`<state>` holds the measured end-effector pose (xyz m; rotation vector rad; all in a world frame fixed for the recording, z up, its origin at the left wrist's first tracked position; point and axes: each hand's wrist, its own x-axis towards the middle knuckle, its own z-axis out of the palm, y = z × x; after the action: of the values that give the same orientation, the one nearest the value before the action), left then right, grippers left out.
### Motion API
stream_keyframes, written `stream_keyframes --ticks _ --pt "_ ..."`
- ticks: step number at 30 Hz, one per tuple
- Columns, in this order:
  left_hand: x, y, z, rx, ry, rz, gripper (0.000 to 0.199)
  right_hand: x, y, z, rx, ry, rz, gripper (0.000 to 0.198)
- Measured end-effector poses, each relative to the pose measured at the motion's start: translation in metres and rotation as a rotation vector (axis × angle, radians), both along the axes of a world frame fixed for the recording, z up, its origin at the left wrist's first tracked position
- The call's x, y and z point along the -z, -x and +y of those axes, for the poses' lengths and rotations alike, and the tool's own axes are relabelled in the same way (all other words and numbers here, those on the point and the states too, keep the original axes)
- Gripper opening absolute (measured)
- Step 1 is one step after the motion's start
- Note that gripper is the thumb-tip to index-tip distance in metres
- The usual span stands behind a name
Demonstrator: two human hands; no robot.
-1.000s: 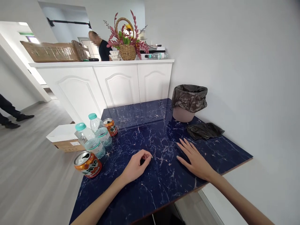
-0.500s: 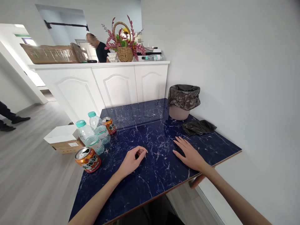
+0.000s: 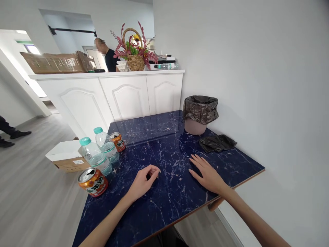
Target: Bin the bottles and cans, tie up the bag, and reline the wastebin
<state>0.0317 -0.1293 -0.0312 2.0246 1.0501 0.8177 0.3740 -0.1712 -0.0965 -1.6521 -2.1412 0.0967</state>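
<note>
My left hand [image 3: 144,181] rests on its side on the blue marbled table [image 3: 164,202]. Its fingers curl in toward the thumb, and nothing shows in the loop they form. My right hand [image 3: 207,175] lies palm down near the table's front right edge, fingers stretched out, holding nothing. To the left of my left hand stand two orange cans, a nearer one [image 3: 93,182] and a farther one [image 3: 118,142]. Between them are two clear bottles with teal caps, a nearer one [image 3: 96,157] and a farther one [image 3: 107,145]. Beyond my right hand lies a crumpled black plastic bag [image 3: 218,142].
A bin [image 3: 195,126] lined with a black bag stands at the table's right rear, by the wall. A white-topped box [image 3: 68,156] is left of the table. On the white cabinet [image 3: 128,92] sit a flower basket [image 3: 135,62] and a cardboard carton [image 3: 55,62]; a person [image 3: 111,60] is behind it.
The view has shifted slightly, so most things sit a little lower in it. Both hands keep their pose, and nothing has been picked up.
</note>
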Motion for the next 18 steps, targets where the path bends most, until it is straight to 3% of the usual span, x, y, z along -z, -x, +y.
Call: stream_keyframes --ticks 18 --pt "-0.0056 0.0018 0.0019 0.002 0.12 0.018 0.035 -0.0011 0.0026 -0.0008 -0.003 -0.016 0.0 0.059"
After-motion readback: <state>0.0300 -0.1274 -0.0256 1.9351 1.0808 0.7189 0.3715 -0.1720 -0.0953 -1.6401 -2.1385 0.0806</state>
